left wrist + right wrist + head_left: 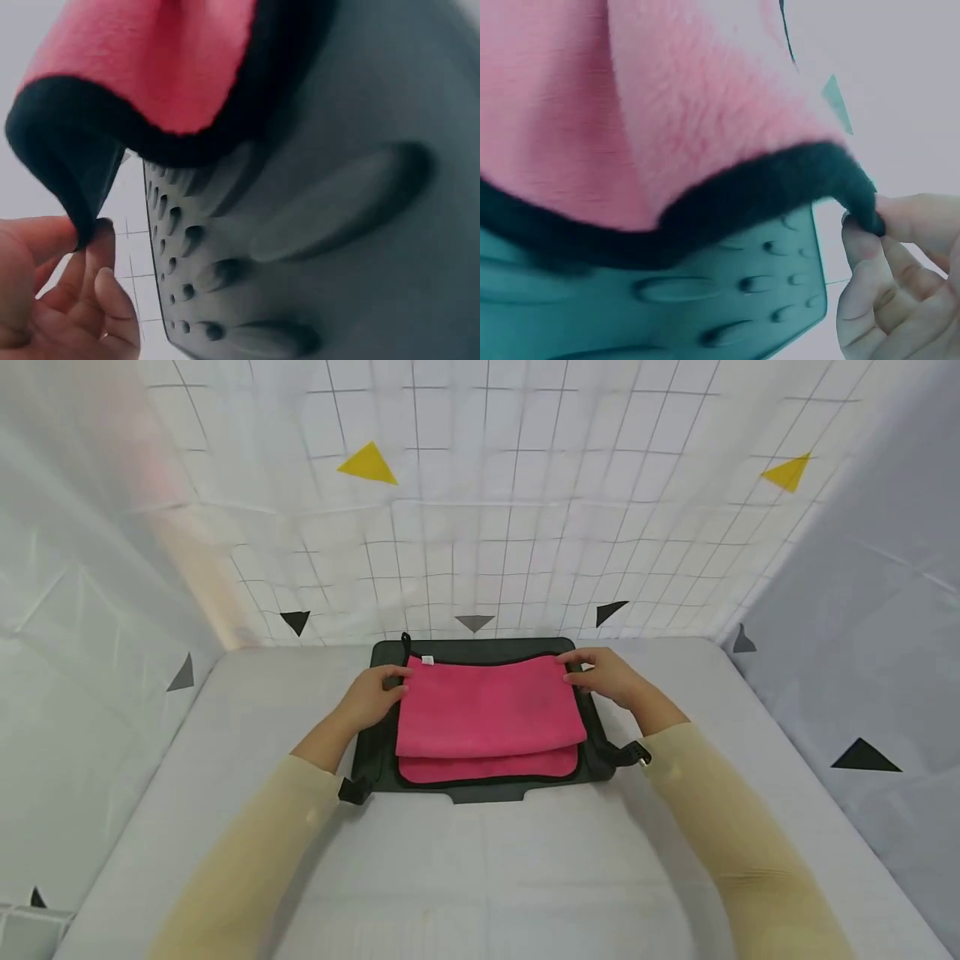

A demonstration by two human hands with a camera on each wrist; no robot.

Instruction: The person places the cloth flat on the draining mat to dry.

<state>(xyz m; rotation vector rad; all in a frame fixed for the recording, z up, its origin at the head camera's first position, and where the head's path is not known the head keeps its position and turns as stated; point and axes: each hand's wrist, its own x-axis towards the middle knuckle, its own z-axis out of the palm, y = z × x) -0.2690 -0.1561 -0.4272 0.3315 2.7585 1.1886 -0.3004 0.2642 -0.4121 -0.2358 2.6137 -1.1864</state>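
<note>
A pink towel (487, 706) with black edging lies partly folded over itself, its lower layer showing along the near side. Beneath it is a dark grey board (487, 793), whose surface has raised oval bumps (195, 240). At the towel's left corner, my left hand (371, 693) pinches the black edge between thumb and finger. Likewise, my right hand (607, 675) pinches the right corner by its black edging (772, 176). Both wrist views show these corners lifted off the board. A black loop (406, 643) and a small white tag (427, 660) sit near the left corner.
White sheeting covers the table (480, 868). A grid-lined curtain (480, 527) with yellow and black triangles stands behind the board, and plain sheets (862, 635) close off the sides. Black straps (628, 753) hang by both wrists.
</note>
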